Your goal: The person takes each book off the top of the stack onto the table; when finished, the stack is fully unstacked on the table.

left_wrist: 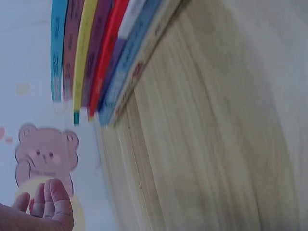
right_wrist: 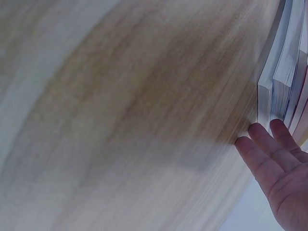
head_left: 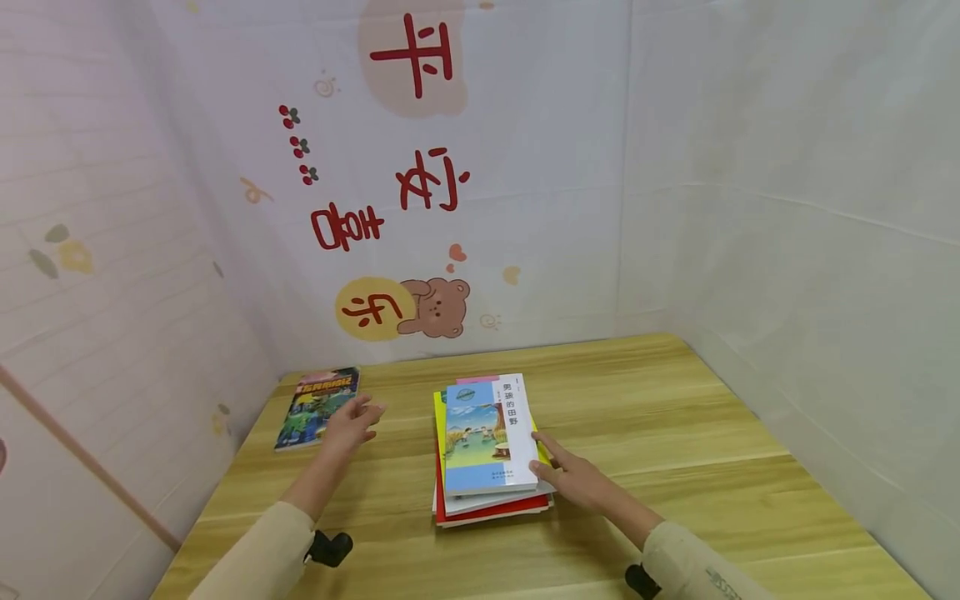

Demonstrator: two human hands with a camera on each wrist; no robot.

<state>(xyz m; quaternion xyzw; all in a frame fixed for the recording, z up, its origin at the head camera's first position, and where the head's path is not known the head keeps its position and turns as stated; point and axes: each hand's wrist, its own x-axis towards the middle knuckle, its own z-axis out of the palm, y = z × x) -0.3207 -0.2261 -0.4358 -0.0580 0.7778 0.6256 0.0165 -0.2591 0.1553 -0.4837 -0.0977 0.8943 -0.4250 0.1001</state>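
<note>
A stack of books stands in the middle of the table, topped by a blue and white paperback (head_left: 480, 433). Against its right side, my right hand (head_left: 577, 482) rests with extended fingers; in the right wrist view these fingers (right_wrist: 262, 156) lie by the page edges of the lower books (right_wrist: 281, 82). To the left of the stack my left hand (head_left: 348, 429) hovers with loosely bent fingers, holding nothing. Just beyond it a dark, colourful book (head_left: 311, 412) lies flat. Several coloured spines (left_wrist: 98, 62) show in the left wrist view.
The wooden table (head_left: 675, 442) meets a white printed backdrop (head_left: 540, 208) at the rear, with more hanging sheet on both sides. The colourful single book lies near the table's far left corner. Black straps or mounts (head_left: 330, 548) sit at the wrists.
</note>
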